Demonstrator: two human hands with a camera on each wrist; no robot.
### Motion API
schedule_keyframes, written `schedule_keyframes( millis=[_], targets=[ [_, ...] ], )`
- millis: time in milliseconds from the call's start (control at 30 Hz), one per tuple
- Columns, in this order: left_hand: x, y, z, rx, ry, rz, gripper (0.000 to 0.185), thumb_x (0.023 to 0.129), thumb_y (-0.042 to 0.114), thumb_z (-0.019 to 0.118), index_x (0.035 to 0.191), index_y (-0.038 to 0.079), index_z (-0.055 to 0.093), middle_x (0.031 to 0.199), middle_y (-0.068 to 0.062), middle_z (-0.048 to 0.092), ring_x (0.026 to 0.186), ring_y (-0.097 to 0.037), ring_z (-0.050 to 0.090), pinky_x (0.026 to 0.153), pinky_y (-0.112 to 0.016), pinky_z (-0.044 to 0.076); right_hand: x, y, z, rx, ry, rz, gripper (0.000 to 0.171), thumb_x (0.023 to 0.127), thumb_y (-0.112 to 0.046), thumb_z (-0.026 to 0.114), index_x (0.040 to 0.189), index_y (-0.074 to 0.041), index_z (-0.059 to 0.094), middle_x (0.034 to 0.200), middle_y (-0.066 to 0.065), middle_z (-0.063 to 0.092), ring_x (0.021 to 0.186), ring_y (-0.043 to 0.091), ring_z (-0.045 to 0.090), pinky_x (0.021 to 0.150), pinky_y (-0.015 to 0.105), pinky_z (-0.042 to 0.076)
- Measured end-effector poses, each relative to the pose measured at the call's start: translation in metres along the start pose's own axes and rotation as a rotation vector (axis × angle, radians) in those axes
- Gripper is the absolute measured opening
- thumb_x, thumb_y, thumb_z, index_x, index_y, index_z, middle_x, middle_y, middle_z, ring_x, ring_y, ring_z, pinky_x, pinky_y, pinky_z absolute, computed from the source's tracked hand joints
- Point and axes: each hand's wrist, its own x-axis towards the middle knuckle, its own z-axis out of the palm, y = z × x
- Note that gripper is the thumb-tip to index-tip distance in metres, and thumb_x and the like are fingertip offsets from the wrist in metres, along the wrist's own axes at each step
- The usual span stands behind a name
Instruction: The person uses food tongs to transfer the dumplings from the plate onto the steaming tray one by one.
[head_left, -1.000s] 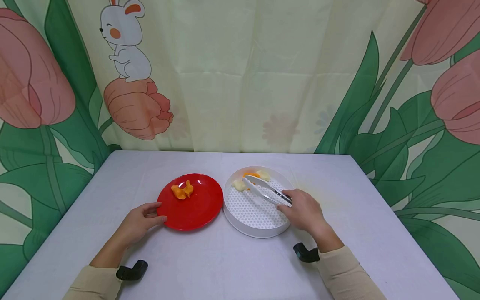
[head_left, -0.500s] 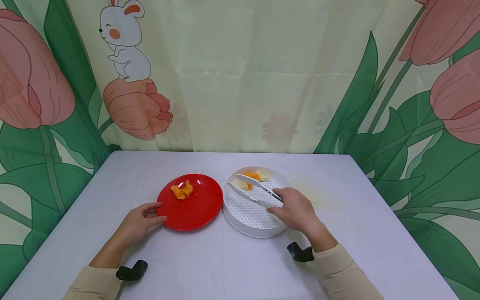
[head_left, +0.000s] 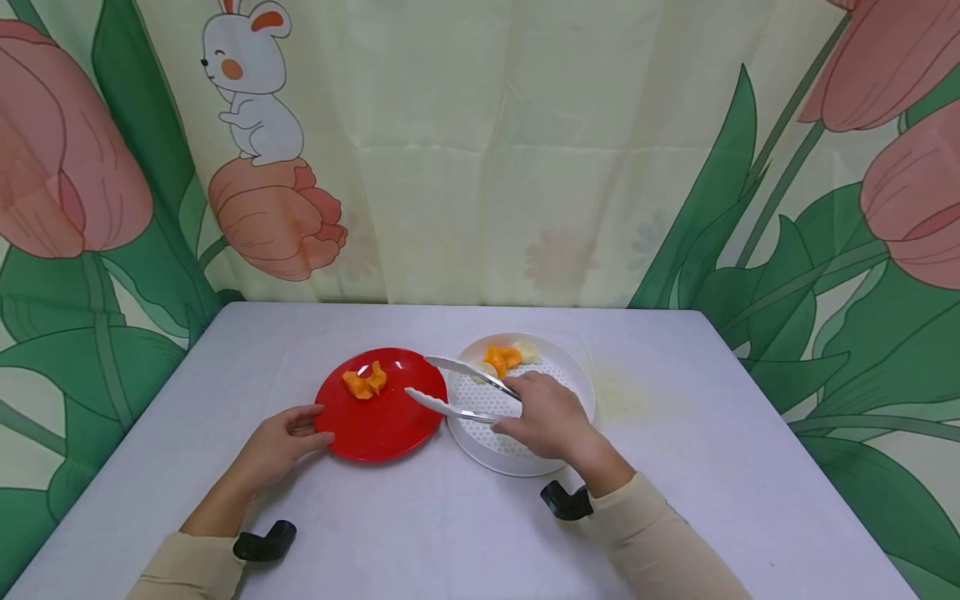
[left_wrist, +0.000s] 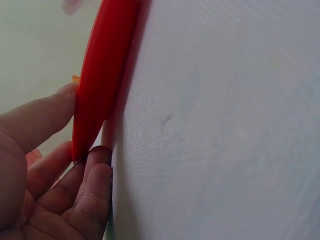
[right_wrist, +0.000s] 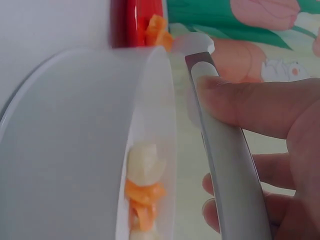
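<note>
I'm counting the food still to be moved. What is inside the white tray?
In the white tray: an orange piece and a pale piece at the back. The right hand and tongs cover part of it.

Open metal tongs (head_left: 457,390), tips empty, over red plate (head_left: 390,425).

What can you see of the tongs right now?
The tongs are silvery metal with two long arms ending in pale, whitish tips. The right hand grips them near the hinge end, thumb on one arm. The arms are spread apart and hold nothing. They point left, held above the near edge of the white tray, with the tips over the right side of the red plate. The tips do not touch the orange piece on the plate.
</note>
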Motion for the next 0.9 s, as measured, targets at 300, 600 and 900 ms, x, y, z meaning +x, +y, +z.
schedule_keyframes(
  millis=[300, 600, 900],
  targets=[
    [0.001, -0.001, 0.000, 0.002, 0.001, 0.005, 0.080, 0.072, 0.039, 0.072, 0.135, 0.007, 0.035, 0.128, -0.021, 0.041, 0.111, -0.037, 0.042, 0.073, -0.035, 0.051, 0.012, -0.020, 0.009, -0.016, -0.045, -0.044, 0.061, 0.067, -0.045, 0.073, 0.119, -0.017, 0.057, 0.097, -0.003, 0.057, 0.086, 0.013, 0.045, 0.068, 0.031, 0.045],
    [0.002, -0.002, 0.000, 0.006, 0.008, 0.003, 0.081, 0.071, 0.040, 0.073, 0.135, 0.007, 0.035, 0.129, -0.021, 0.040, 0.111, -0.037, 0.042, 0.072, -0.035, 0.052, 0.026, -0.036, 0.017, -0.003, -0.083, -0.043, 0.061, 0.066, -0.040, 0.076, 0.118, -0.015, 0.057, 0.098, 0.000, 0.056, 0.086, 0.013, 0.047, 0.065, 0.032, 0.048],
    [0.001, -0.002, 0.001, -0.007, 0.005, -0.012, 0.080, 0.071, 0.039, 0.073, 0.135, 0.008, 0.036, 0.129, -0.021, 0.040, 0.112, -0.037, 0.042, 0.072, -0.035, 0.051, 0.040, -0.048, 0.022, -0.009, -0.108, -0.018, 0.062, 0.064, -0.042, 0.078, 0.116, -0.015, 0.057, 0.091, -0.003, 0.055, 0.081, 0.012, 0.047, 0.059, 0.027, 0.048]
  ],
)
